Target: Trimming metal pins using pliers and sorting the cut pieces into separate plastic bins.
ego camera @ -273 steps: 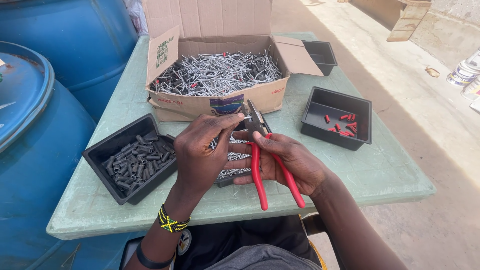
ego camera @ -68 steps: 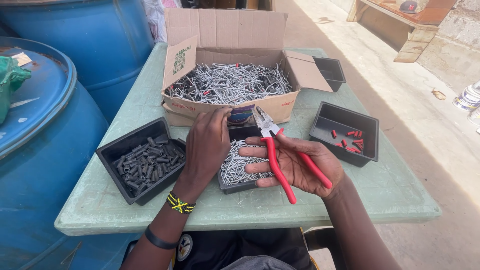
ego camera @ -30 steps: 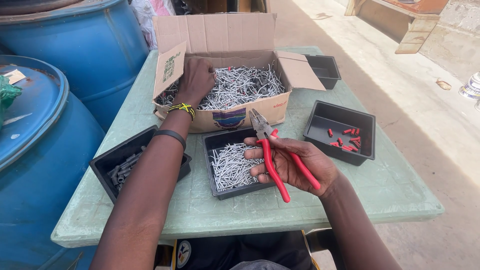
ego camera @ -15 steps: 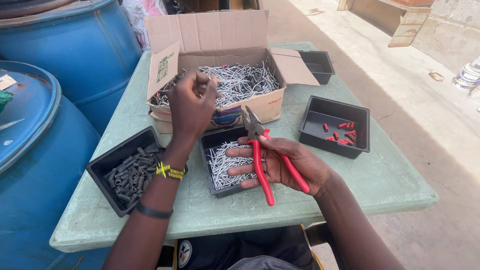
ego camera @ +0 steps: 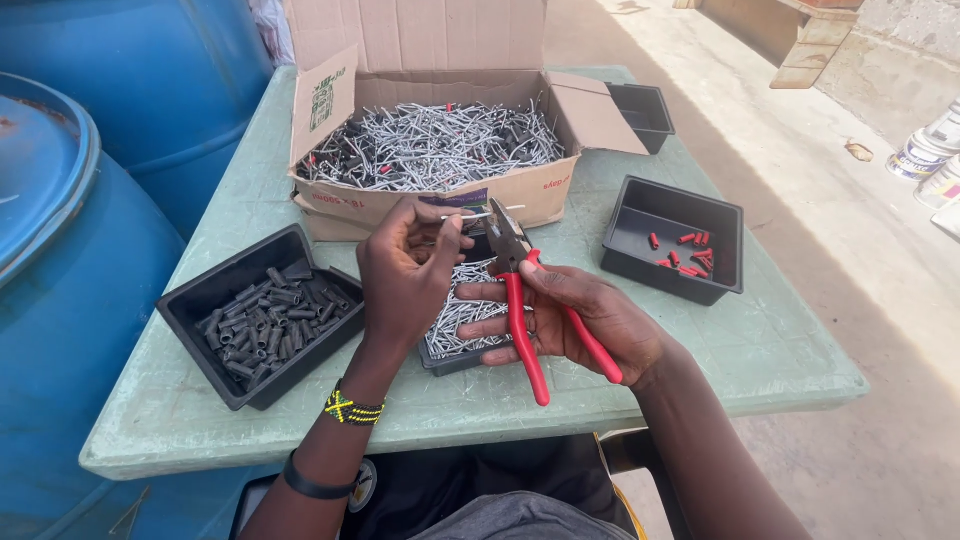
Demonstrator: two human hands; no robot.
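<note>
My right hand (ego camera: 585, 322) grips red-handled pliers (ego camera: 522, 292), jaws pointing up over the middle black tray (ego camera: 452, 322) of bare metal pins. My left hand (ego camera: 405, 275) pinches one thin metal pin (ego camera: 482, 213) and holds it level right at the pliers' jaws. Behind my hands stands an open cardboard box (ego camera: 432, 150) full of silvery pins, some with dark or red sleeves.
A black tray (ego camera: 262, 312) of dark sleeves sits at the left of the pale green table (ego camera: 640, 350). At the right a black tray (ego camera: 675, 236) holds a few red sleeves; another black tray (ego camera: 640, 108) stands behind. Blue barrels (ego camera: 70, 250) crowd the left side.
My left hand reached into the cardboard box, came back with a pin and now holds it at the pliers' jaws. The right hand with the pliers stayed over the middle tray.
</note>
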